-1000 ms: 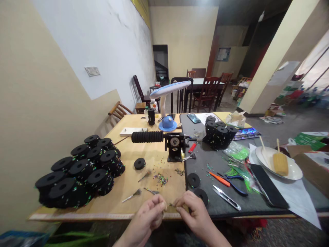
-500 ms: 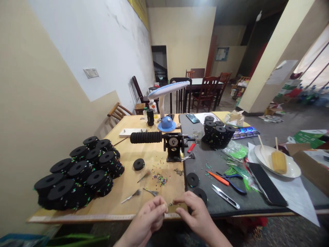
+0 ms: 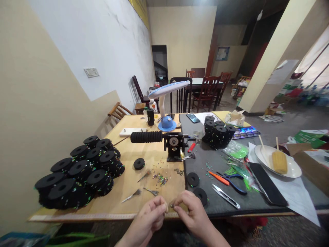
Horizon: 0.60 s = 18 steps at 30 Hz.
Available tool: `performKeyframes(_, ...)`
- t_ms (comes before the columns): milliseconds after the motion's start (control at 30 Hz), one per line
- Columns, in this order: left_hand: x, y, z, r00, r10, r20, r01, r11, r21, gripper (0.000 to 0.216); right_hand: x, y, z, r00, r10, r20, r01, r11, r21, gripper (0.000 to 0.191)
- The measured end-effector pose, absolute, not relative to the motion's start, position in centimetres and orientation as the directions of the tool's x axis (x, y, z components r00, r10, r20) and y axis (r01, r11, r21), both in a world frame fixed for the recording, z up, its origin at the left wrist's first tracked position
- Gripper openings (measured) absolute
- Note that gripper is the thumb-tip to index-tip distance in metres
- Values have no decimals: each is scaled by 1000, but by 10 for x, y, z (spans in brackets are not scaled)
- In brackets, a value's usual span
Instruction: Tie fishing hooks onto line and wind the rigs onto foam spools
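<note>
My left hand (image 3: 150, 216) and my right hand (image 3: 191, 211) meet over the near edge of the wooden table (image 3: 144, 130), fingers pinched together. Between the fingertips sits a tiny dark piece (image 3: 171, 206), too small to name. Just beyond the hands lie thin metal pins (image 3: 132, 196), a scatter of coloured beads (image 3: 160, 178) and loose black foam discs (image 3: 193, 179). A black crank device with a ribbed foam handle (image 3: 159, 139) stands mid-table.
A heap of black foam spools (image 3: 77, 171) fills the left side; another stack (image 3: 218, 132) sits on the grey mat (image 3: 205, 157). Orange-handled pliers (image 3: 226, 180), snips (image 3: 226, 196), a blue desk lamp (image 3: 167, 106), a phone (image 3: 193, 118) and a plate with corn (image 3: 279, 161) lie around.
The two hands have drawn a little closer together, and the right hand's fingertips have shifted left towards the left hand. Nothing on the table has moved.
</note>
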<state>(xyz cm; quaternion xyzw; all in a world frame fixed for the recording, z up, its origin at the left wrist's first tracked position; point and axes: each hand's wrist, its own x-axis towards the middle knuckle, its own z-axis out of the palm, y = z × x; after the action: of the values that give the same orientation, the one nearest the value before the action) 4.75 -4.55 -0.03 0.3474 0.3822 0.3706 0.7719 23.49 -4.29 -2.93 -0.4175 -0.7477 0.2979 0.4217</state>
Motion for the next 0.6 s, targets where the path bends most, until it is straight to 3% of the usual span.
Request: performKeyframes(600,47,-44,-3,450,831,-327,-323,492,808,39,245,-48,-44,-270,903,333,409,421,-810,10)
